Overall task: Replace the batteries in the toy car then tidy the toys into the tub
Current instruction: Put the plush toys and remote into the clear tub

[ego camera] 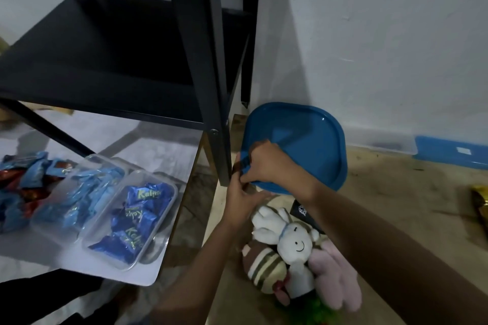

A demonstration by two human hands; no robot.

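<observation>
Blue lid corner lies in right hand grip, left hand touching.

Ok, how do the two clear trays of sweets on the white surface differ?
The left tray holds pale blue wrappers; the right tray holds dark blue wrappers with printed lettering. The left tray lies beside a loose pile of wrapped sweets; the right tray lies nearer the edge of the white surface. Both are clear plastic with rounded corners and lie side by side at a slant.
</observation>
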